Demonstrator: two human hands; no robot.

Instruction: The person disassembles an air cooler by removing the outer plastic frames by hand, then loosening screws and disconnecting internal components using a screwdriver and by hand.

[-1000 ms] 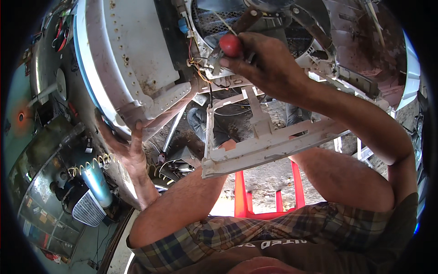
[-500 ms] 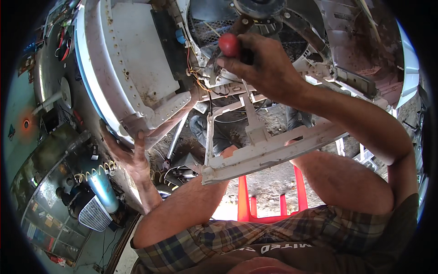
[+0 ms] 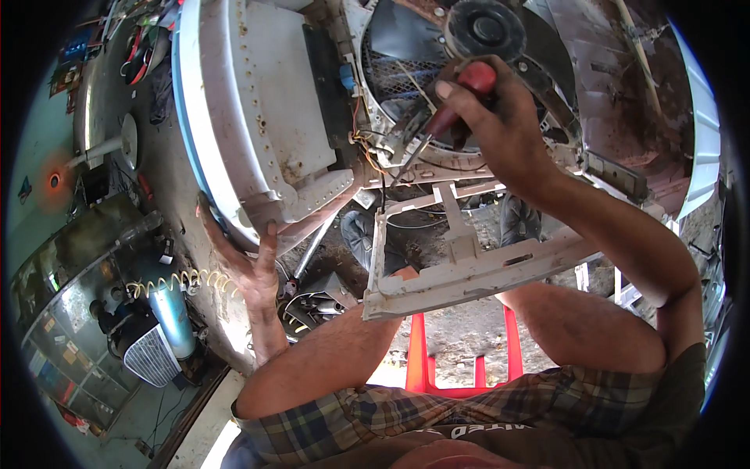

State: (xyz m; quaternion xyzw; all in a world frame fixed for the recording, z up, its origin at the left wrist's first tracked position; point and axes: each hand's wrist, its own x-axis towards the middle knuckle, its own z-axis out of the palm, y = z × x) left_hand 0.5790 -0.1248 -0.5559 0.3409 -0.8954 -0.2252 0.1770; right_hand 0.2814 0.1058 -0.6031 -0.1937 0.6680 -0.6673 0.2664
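Below the black fan hub, right hand wraps its fingers round a red-handled screwdriver, shaft slanting down-left to near the orange wires, while left hand, farther off, straddles the lower corner of the blue-edged white panel, thumb and fingers spread wide.

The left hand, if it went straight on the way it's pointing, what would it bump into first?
The left hand would likely push straight into the white curved body panel. Its lower corner sits between thumb and fingers; how close the palm is, I can't tell.
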